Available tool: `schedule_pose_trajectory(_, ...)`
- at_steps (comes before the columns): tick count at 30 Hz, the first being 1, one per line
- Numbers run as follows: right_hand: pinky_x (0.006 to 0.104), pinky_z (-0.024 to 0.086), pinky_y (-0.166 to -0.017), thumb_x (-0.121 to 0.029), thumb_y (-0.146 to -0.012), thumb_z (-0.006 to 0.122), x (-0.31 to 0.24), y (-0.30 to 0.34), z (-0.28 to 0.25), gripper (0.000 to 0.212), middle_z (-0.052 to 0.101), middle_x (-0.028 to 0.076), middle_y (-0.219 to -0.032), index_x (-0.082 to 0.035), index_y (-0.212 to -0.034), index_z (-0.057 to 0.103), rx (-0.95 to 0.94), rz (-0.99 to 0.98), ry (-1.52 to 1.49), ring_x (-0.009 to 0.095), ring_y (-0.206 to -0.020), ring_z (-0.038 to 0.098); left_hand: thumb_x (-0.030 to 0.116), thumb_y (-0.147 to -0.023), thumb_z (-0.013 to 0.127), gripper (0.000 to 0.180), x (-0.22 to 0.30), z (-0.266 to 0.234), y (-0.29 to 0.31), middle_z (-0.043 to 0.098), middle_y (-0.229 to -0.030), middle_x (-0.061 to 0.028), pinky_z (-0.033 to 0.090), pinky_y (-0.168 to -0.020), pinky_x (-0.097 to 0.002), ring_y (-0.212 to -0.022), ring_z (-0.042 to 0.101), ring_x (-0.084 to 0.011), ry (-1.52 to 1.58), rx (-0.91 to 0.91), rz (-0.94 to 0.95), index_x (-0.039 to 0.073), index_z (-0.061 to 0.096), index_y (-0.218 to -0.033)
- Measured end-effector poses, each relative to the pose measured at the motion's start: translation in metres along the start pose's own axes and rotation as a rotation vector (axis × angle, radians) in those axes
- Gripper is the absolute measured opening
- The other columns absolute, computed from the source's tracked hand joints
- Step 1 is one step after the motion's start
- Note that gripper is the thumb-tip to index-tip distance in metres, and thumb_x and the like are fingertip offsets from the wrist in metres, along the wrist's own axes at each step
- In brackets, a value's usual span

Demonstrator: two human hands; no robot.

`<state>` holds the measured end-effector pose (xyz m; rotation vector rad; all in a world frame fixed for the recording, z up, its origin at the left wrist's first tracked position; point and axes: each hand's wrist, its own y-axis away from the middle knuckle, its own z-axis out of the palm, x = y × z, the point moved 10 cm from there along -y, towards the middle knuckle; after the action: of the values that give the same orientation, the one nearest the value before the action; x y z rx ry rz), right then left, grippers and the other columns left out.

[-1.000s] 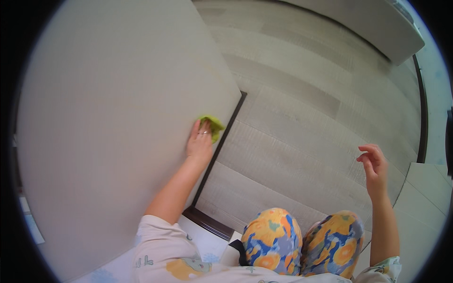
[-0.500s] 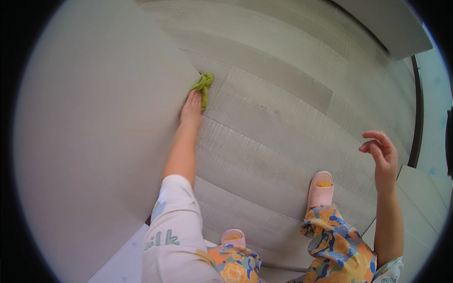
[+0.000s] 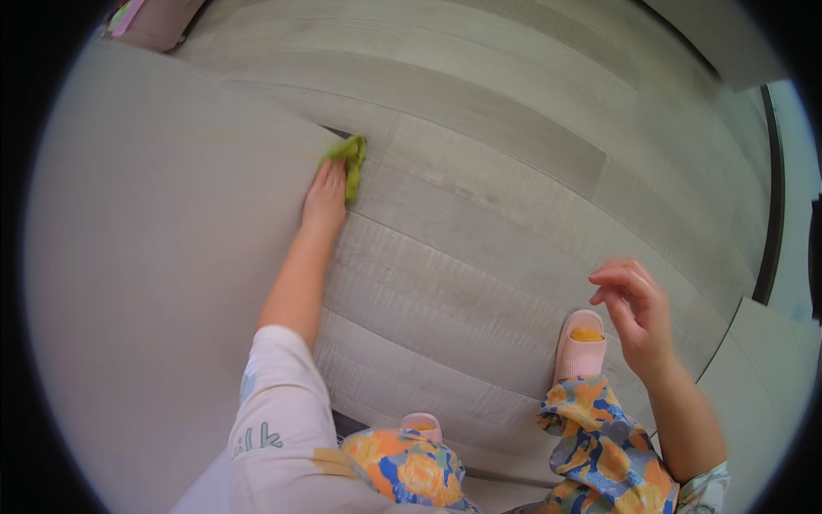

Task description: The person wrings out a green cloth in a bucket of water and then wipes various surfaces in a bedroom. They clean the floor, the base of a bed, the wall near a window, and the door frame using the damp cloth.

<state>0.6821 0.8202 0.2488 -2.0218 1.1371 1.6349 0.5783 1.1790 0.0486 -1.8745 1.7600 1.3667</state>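
My left hand [image 3: 325,199] reaches forward and presses a crumpled green cloth [image 3: 354,164] at the lower edge of a large pale panel [image 3: 171,231], beside the floor. Its fingers lie over the cloth and partly cover it. A dark gap shows along the panel's edge just beyond the cloth. Over on the right, my right hand [image 3: 638,310] hangs in the air above the floor near a slipper. It holds nothing, its fingers are loosely bent, and the thumb stays apart from them.
Grey wood-look planks make up the floor [image 3: 479,214]. My feet are in pink slippers [image 3: 580,360], below patterned trousers [image 3: 612,450]. A pale furniture piece [image 3: 719,38] stands at the far right, near a dark baseboard strip [image 3: 775,206]. Something pinkish [image 3: 154,24] sits at the far left.
The view has shifted, bringing the pinkish thing into sight. My left hand and the cloth appear slightly farther left, still at the panel edge. My right hand has come inward, toward the slipper.
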Motion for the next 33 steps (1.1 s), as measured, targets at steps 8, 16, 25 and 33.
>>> schedule_pose_trajectory(8, 0.0238, 0.043, -0.069, 0.006, -0.074, 0.042, -0.012, 0.005, -0.010, 0.019, 0.048, 0.007, -0.090, 0.002, -0.088, 0.054, 0.042, -0.058, -0.200, 0.012, -0.073, 0.053, 0.020, -0.080, 0.034, 0.048, 0.035, 0.075, 0.306, 0.040, -0.127, -0.0110, 0.011, -0.105, -0.0354, -0.122, 0.029, -0.0187, 0.331, -0.102, 0.112, -0.001, 0.037, -0.123)
schedule_pose_trajectory(16, 0.0246, 0.044, -0.071, 0.001, -0.078, 0.044, 0.033, -0.016, 0.009, 0.018, 0.053, 0.007, -0.090, 0.003, -0.093, 0.054, 0.030, 0.089, -0.348, 0.012, -0.075, 0.054, 0.023, -0.068, 0.059, 0.052, -0.196, -0.152, 0.157, 0.044, -0.121, -0.0095, 0.019, -0.098, -0.0452, -0.115, 0.037, -0.0213, 0.265, 0.257, -0.438, 0.011, 0.045, -0.116)
schedule_pose_trajectory(25, 0.0256, 0.044, -0.072, -0.001, -0.079, 0.044, 0.033, -0.018, 0.003, 0.020, 0.056, 0.007, -0.093, 0.003, -0.095, 0.054, 0.016, 0.132, -0.514, 0.013, -0.077, 0.055, 0.016, -0.077, 0.041, 0.041, -0.085, -0.070, 0.147, 0.039, -0.128, -0.0064, 0.009, -0.105, -0.0370, -0.124, 0.028, -0.0150, 0.308, -0.036, -0.040, 0.004, 0.046, -0.115)
schedule_pose_trajectory(33, 0.0257, 0.046, -0.068, -0.001, -0.077, 0.043, 0.031, -0.008, 0.002, 0.021, 0.056, 0.008, -0.090, 0.003, -0.093, 0.055, 0.054, 0.119, -0.465, 0.014, -0.072, 0.056, 0.021, -0.067, 0.058, 0.044, -0.294, -0.223, 0.300, 0.046, -0.119, -0.0084, 0.013, -0.101, -0.0502, -0.117, 0.035, -0.0252, 0.006, 0.314, -0.704, 0.012, 0.051, -0.109)
